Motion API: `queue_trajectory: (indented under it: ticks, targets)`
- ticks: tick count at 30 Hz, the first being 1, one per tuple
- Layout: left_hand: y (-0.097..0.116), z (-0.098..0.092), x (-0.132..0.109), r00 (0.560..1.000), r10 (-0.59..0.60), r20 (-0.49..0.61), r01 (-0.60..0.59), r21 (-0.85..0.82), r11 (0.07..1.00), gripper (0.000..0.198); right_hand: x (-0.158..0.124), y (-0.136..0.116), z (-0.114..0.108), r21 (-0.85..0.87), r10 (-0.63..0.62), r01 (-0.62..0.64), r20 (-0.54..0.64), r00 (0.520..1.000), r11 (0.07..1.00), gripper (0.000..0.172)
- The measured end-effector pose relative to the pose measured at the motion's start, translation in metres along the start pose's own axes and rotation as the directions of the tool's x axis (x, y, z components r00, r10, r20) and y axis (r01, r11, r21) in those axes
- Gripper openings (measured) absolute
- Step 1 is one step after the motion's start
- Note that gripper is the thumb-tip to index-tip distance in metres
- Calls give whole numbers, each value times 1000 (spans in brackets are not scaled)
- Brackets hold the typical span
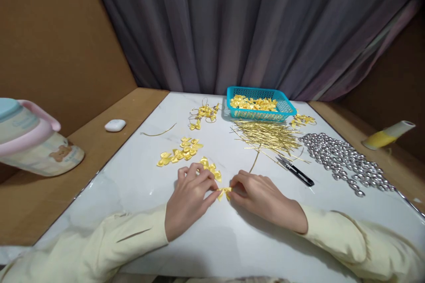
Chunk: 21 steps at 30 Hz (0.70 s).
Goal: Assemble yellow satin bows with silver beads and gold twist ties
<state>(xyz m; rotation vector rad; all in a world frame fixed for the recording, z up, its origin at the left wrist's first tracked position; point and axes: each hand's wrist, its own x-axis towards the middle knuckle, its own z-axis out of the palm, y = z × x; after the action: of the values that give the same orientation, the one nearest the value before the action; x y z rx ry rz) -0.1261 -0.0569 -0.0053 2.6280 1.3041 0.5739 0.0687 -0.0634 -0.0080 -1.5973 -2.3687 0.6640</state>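
Note:
A small yellow ribbon bow (225, 193) is stretched between my two hands, low over the white table (212, 247). The fingers of my left hand (192, 196) pinch its left loop. On the opposite side, my right hand (262, 194) grips the right loop between thumb and fingers. A gold twist tie (255, 161) runs out from behind my right fingers toward the far side. Just beyond my left fingers lie more yellow bows (211, 169), partly hidden by that hand. Another cluster of bows (186, 150) rests farther left.
Beyond stand a blue basket (288, 107) of yellow bows and a pile of gold ties (267, 136). Black thread snips (297, 172) and many silver beads (348, 161) lie right. Finished-looking bows with ties (206, 112) sit back left. A tumbler (36, 141) and white case (115, 125) are left.

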Motion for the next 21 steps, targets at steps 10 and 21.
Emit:
queue_trajectory:
  ticks: [10, 21]
  targets:
    - [0, 2, 0, 1000, 6, -1, -6, 8, 1000, 10, 2, 1, 0, 11, 8, -8, 5, 1000, 1000, 18]
    - [1, 2, -1, 1000, 23, -19, -22, 51, 998, 11, 1, 3, 0, 22, -1, 1, -11, 1000, 1000, 19]
